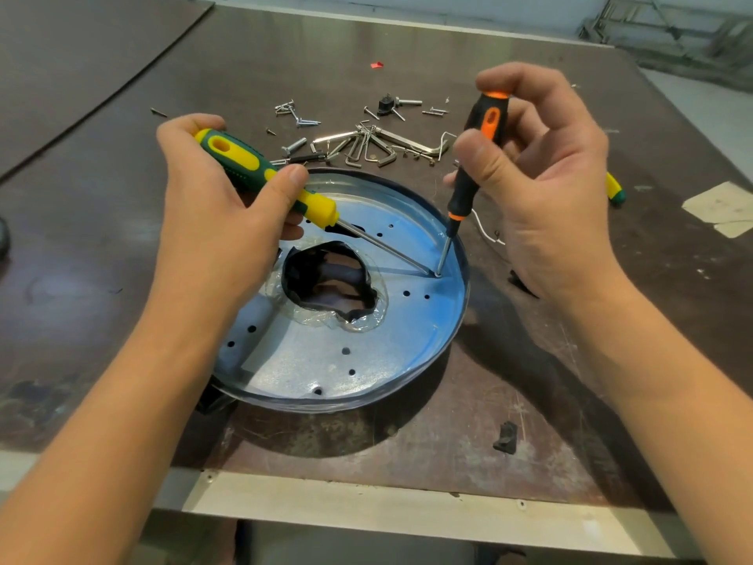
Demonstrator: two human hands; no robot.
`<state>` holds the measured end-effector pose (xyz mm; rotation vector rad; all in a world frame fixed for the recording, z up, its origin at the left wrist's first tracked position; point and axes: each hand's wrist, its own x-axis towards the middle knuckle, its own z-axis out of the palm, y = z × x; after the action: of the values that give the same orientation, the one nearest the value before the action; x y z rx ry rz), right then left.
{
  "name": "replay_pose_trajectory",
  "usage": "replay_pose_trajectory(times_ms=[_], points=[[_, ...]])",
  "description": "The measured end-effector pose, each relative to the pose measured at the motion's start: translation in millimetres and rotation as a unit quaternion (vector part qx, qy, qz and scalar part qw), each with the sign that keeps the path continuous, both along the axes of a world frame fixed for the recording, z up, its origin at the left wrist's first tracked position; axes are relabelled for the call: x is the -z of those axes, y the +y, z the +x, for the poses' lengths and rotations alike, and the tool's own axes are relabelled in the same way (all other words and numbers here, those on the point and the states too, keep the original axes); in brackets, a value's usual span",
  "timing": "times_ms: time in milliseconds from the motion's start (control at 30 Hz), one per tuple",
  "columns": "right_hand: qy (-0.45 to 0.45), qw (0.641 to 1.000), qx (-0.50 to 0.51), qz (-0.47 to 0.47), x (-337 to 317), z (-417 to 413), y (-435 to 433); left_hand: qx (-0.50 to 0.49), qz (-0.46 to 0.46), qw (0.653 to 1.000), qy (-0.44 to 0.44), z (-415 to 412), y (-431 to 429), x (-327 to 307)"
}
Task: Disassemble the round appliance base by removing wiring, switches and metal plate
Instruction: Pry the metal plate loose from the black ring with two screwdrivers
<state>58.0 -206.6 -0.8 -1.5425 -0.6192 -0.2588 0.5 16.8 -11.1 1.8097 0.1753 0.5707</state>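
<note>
While my left hand (228,205) clamps the yellow screwdriver (260,169) low, seemingly as a brace, my right hand (542,189) pinches the orange driver (472,157) upright. Both tips meet near the right rim of the base (326,360), which lies flat mid-table (448,454).

Workshop: tool-strewn workbench (407,55), hex keys (366,146).

Shiny galvanised metal plate (326,360), matt scuffed brown tabletop (407,442), glossy plastic screwdriver handles (252,161) w/ steel shafts.
</note>
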Motion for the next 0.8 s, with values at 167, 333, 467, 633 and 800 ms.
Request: replay_pose_trajectory(times_ms=[167,333,467,633,800], points=[[0.007,1.000,-0.026,0.016,0.0,7.6,-12.3,0.001,0.000,1.000,0.003,0.8,0.7,0.7],[0.009,0.999,0.007,0.036,2.0,4.8,-5.1,0.005,-0.001,1.000,0.003,0.7,0.7,0.9],[-0.020,0.999,-0.012,0.027,-0.9,8.4,-9.9,0.004,-0.001,1.000,0.008,0.9,1.0,1.3],[0.018,0.999,-0.022,0.035,0.6,2.8,-5.2,0.002,0.002,1.000,0.008,1.5,1.5,1.4],[-0.002,1.000,-0.019,0.015,-4.1,3.3,-7.7,0.007,-0.001,1.000,0.004,1.6,1.1,2.1]])
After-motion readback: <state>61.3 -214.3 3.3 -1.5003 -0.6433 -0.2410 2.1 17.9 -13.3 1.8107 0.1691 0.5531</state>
